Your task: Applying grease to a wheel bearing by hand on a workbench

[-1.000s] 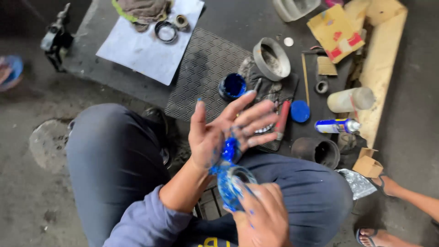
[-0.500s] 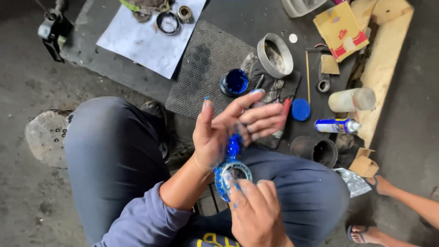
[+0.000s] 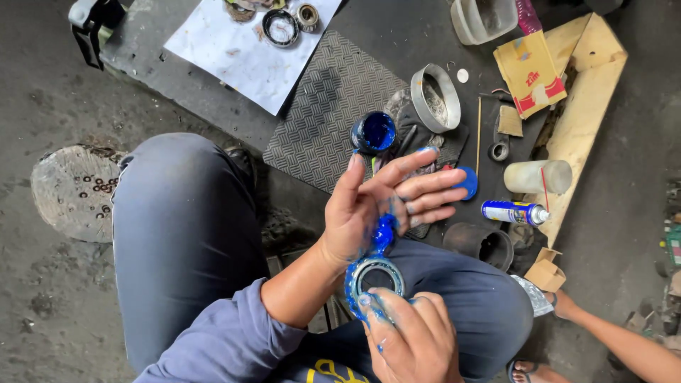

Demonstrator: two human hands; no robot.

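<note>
1. Rubber mat (image 3: 323, 106) at 12 o'clock from the hands and white paper sheet (image 3: 237, 53) at 11 o'clock sit where they were a second ago. The view has only shifted a little.
2. Left hand (image 3: 386, 202) is mid-frame, palm up, with its fingers spread wide and holding nothing. Over the last second the fingers have swung from about 1 o'clock toward 3 o'clock and the palm lies flatter. A blob of blue grease (image 3: 384, 230) sits on the palm.
3. Right hand (image 3: 411, 340) is at 6 o'clock from the left hand. Its fingers are curled tight round the lower rim of the bearing (image 3: 374, 278) and the fingertips are smeared blue. Its grip looks unchanged.
4. The bearing is over the lap, with its upper edge touching the heel of the left palm just under the blob. It has barely moved since the earlier frames, and its rim looks more coated in blue. Judged from this, the grease is being worked in bit by bit.
5. Open grease tub (image 3: 374, 132) is at 12 o'clock from the left hand and has not been touched.
6. Spray can (image 3: 512, 211) and blue lid (image 3: 466, 183) are at 3 o'clock and have not moved.
</note>
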